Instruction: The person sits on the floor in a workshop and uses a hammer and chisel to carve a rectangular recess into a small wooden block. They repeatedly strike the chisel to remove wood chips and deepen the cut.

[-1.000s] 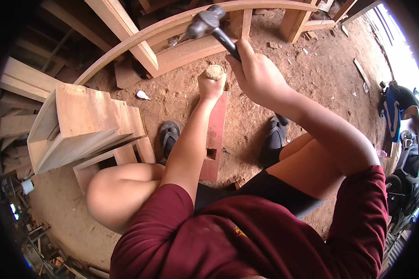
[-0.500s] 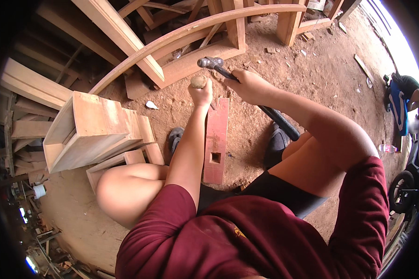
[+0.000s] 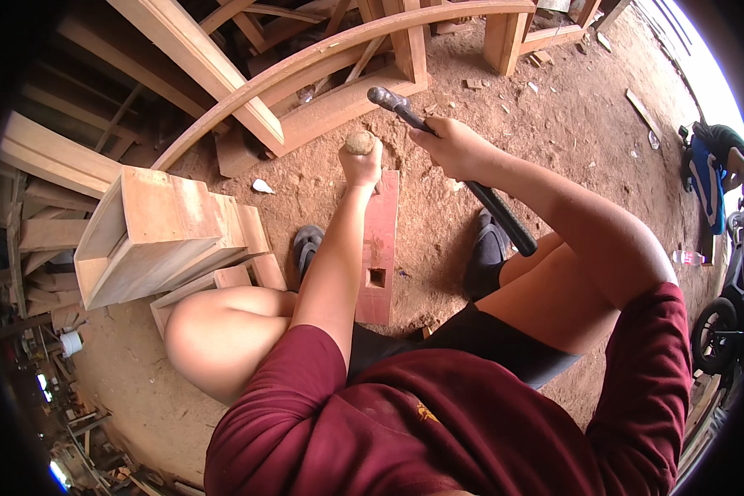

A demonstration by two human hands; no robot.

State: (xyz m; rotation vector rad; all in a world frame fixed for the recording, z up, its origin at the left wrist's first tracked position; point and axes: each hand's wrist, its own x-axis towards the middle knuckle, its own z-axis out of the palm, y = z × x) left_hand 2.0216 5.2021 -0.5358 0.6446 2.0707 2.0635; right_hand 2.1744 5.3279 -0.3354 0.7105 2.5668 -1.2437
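My left hand (image 3: 362,169) is closed around a chisel (image 3: 359,142), its round pale wooden handle end poking out above the fist. Below the fist a short bit of the blade shows at the far end of a reddish wooden board (image 3: 380,223). This board lies lengthwise on the ground between my feet, and a square hole (image 3: 376,278) is cut through its near part. My right hand (image 3: 455,147) grips a hammer (image 3: 504,220) with a dark handle partway along its length. The metal hammer head is up and to the right of the chisel handle, apart from it.
A stepped pale wooden piece (image 3: 174,207) stands by my left knee. Ahead, a curved wooden strip (image 3: 306,62) crosses wooden frames (image 3: 339,112). Wood scraps (image 3: 541,58) lie on the dirt floor. At the right are a plastic bottle (image 3: 688,258) and a wheel (image 3: 713,335).
The hammer head has shifted a little away and to the right of the chisel. My left fist and the chisel handle have tipped slightly right. The view has also shifted slightly.
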